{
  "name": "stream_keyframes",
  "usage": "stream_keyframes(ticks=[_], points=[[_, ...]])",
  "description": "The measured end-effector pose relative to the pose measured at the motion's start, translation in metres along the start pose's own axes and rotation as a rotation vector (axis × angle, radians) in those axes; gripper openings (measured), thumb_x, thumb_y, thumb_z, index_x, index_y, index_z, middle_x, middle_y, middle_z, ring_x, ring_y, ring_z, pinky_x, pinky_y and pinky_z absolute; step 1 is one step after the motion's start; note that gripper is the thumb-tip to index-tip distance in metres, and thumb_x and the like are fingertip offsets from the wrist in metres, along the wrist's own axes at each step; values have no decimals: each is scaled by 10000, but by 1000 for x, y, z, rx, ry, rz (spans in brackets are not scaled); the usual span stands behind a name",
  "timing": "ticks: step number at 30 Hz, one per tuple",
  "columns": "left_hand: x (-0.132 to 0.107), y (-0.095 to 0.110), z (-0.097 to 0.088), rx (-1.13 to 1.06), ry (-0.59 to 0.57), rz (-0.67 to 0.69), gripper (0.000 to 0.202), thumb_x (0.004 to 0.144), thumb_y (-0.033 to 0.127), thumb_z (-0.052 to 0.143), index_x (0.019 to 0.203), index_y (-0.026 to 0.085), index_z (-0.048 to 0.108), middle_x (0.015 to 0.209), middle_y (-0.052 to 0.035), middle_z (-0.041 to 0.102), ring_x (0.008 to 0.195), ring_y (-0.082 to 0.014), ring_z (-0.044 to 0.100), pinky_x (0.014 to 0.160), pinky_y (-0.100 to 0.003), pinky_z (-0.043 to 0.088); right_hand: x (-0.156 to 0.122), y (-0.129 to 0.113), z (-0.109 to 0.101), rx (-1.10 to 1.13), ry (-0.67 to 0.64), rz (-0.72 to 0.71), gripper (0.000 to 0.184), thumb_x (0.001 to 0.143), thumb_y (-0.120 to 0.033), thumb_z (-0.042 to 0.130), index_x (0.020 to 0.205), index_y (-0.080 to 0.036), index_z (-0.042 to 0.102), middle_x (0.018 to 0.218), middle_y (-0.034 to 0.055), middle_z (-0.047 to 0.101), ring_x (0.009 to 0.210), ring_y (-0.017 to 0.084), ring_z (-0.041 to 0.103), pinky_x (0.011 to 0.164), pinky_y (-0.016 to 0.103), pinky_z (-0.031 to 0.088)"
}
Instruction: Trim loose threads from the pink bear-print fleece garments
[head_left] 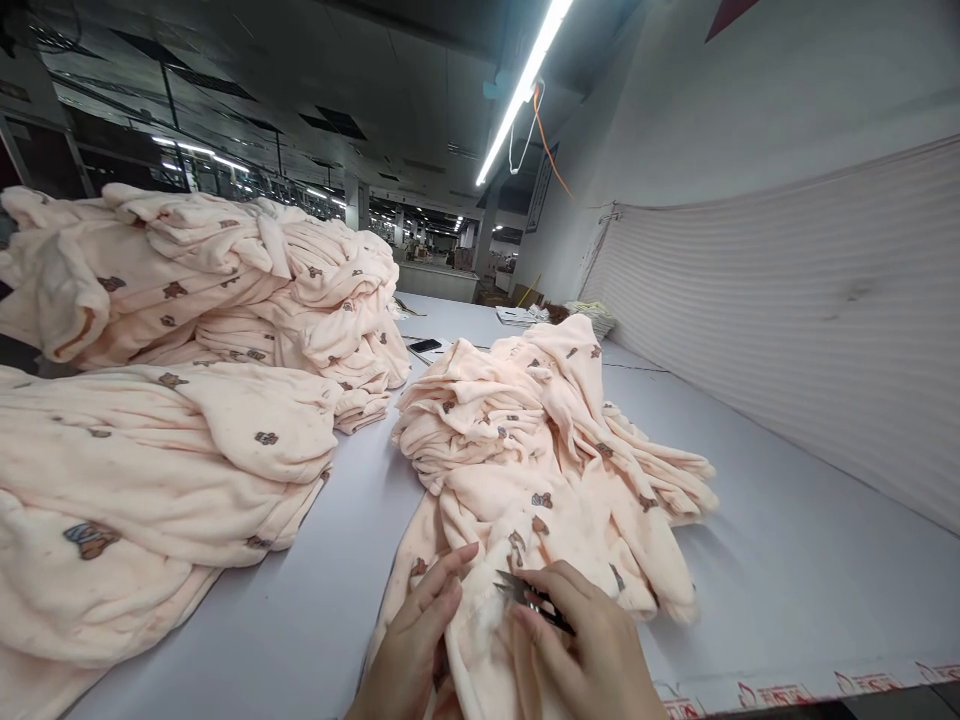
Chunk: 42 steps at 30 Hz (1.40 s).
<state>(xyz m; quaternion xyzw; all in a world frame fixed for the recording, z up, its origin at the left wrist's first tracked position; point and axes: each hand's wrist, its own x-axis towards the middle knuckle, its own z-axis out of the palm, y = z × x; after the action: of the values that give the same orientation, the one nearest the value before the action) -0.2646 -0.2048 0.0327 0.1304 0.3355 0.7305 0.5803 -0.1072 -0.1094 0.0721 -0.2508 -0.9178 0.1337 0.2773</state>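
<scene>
A pale pink fleece garment (495, 495) printed with small bears lies bunched on the table in front of me. Dark-handled thread snips (536, 598) are in my right hand (589, 640), gripped between thumb and fingers. Their pointed blades angle left, just over a whitish patch of the cloth. At the left side of that patch, my left hand (420, 635) grips a fold of the garment, its fingers partly curled and its fingertips near the blades. Cloth hides part of the left hand's grip.
Tall heaps of the same fleece (247, 260) stand at the left, with another pile (150, 480) nearer me. A phone (425, 346) and folded cloth (592, 318) lie farther back on the white table (780, 560). A striped sheet (787, 300) covers the right wall.
</scene>
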Motion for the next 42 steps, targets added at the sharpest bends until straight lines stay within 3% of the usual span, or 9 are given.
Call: stream_keyframes(ticks=[5,14,21,26,28,30,34,37,42], points=[[0,0,7,49,-55,-1,416,843,277,597,1257,253,576,1369,-62,547,1283,-280,458,1071,-420,369,-2,1,-3,-188,74,-150,213,918,-273,478,1086,-245,604,884,45,678,714,207,632,630,302,442],[27,-2,31,161,-194,-11,407,868,209,556,1275,227,552,1378,-75,538,1275,-253,470,1098,-414,333,7,18,-17,-83,-24,142,219,906,-347,499,1016,-256,664,920,28,693,801,212,656,664,294,471],[67,-1,57,215,-245,21,483,848,160,535,1328,172,482,1325,-110,577,1233,-231,512,1069,-378,367,-13,29,-27,200,162,321,261,892,-419,510,1000,-219,638,975,72,703,876,231,657,693,274,517],[102,4,67,287,-262,-33,510,818,160,535,1323,136,461,1219,-152,635,1122,-237,603,983,-400,449,-38,-9,11,370,-173,171,192,893,-310,514,1054,-275,614,954,7,722,854,189,679,728,247,531],[105,16,60,352,-253,-23,470,819,211,560,1279,140,500,1188,-155,647,1070,-244,630,930,-405,482,-28,-13,30,350,-236,155,211,878,-269,519,1063,-247,618,971,18,720,871,189,675,760,265,526],[98,34,43,439,-179,26,437,832,287,564,1247,160,512,1208,-149,631,1057,-245,630,890,-400,497,-6,-1,42,255,-146,193,312,879,-275,508,1167,-198,599,1100,69,700,990,221,655,850,319,501],[53,58,-11,698,197,193,432,838,433,520,1193,188,497,1284,-134,556,1176,-265,522,947,-397,425,51,51,42,154,-32,284,367,895,-315,461,1194,-160,606,1174,120,670,1058,278,623,890,403,457],[13,43,-43,921,400,195,443,738,442,631,1078,162,580,1087,-136,630,1122,-345,509,972,-475,335,85,85,38,166,-7,316,355,870,-341,484,1137,-166,638,1122,126,690,1038,300,628,853,418,457],[-16,19,-47,1578,233,160,204,840,340,485,767,224,636,831,-47,669,855,-269,599,790,-367,380,95,94,32,270,-11,299,272,867,-341,488,1017,-202,667,1005,74,722,955,266,647,806,375,465]])
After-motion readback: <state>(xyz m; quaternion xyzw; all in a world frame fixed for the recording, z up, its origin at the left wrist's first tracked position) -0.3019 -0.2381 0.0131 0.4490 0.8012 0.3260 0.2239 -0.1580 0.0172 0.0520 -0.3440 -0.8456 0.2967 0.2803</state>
